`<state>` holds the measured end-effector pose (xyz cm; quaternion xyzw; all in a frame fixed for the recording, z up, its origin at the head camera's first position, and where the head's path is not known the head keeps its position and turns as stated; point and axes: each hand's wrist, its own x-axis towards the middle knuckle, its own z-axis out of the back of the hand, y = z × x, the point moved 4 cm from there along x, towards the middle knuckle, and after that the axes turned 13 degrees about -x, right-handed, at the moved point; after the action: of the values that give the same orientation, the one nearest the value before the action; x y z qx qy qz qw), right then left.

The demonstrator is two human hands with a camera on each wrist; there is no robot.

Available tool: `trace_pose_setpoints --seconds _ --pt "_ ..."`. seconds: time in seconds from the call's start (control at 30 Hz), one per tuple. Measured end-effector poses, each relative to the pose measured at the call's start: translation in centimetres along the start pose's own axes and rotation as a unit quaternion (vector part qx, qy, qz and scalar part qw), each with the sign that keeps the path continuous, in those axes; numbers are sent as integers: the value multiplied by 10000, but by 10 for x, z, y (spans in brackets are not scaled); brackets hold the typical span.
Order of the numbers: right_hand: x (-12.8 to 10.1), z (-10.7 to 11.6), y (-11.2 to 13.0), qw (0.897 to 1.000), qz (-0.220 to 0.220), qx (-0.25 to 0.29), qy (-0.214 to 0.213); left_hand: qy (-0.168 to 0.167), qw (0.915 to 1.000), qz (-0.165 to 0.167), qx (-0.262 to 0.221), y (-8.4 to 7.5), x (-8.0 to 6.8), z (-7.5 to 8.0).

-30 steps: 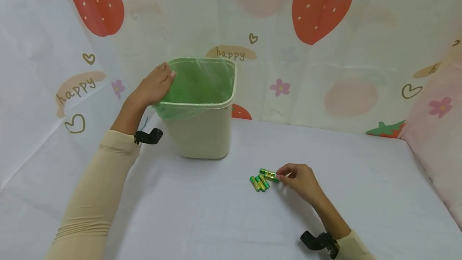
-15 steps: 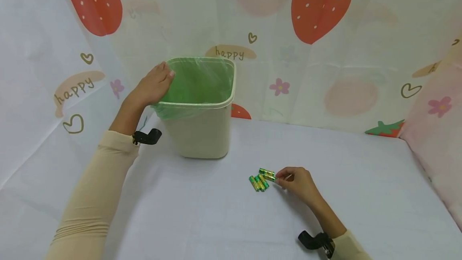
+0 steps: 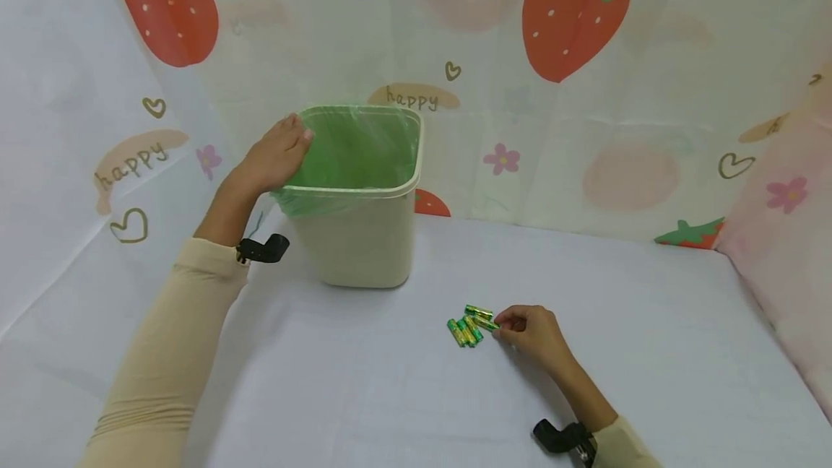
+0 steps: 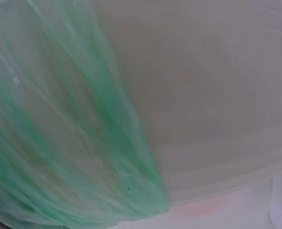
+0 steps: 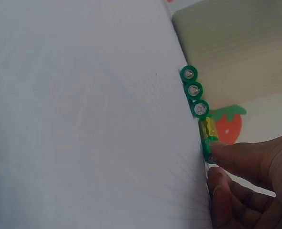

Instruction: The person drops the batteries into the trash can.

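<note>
My left hand (image 3: 276,150) grips the left rim of a cream trash bin (image 3: 357,248), which is lined with a green plastic bag (image 3: 367,146). The fold of that bag (image 4: 83,109) hangs over the bin's wall in the left wrist view. On the white cloth my right hand (image 3: 533,334) pinches one end of a green and yellow battery (image 3: 484,323) between thumb and fingers. Just behind it lies another battery (image 3: 477,311). Three more sit side by side to its left, the outermost battery (image 3: 456,332) among them, their ends (image 5: 194,90) facing the right wrist camera.
The bin stands upright at the back, close to a strawberry-printed backdrop (image 3: 494,114). A pink side curtain (image 3: 786,258) bounds the right side. White cloth (image 3: 364,381) covers the table in front of the bin and around the batteries.
My right hand has shifted slightly left and nearer to me, and the pinched battery has turned a little away from the one behind it. The left hand stays on the rim.
</note>
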<state>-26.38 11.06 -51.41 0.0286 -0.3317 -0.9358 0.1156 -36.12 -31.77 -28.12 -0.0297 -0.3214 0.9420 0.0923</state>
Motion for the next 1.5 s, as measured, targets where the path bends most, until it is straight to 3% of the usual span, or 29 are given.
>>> trace_pose_setpoints --seconds 0.23,0.97,1.2,1.5 --pt "2 -3 -2 9998 176 -110 -31 31 10000 -30 -74 -1 -2 0" --pt "1 1 -7 9993 -7 128 346 23 10000 -77 -47 -2 0 -1" --pt "3 7 -14 9928 -282 917 714 31 10000 -30 -38 -1 0 -1" --pt "7 7 -24 9681 -299 2198 1161 -8 10000 -59 -58 -4 -2 -1"
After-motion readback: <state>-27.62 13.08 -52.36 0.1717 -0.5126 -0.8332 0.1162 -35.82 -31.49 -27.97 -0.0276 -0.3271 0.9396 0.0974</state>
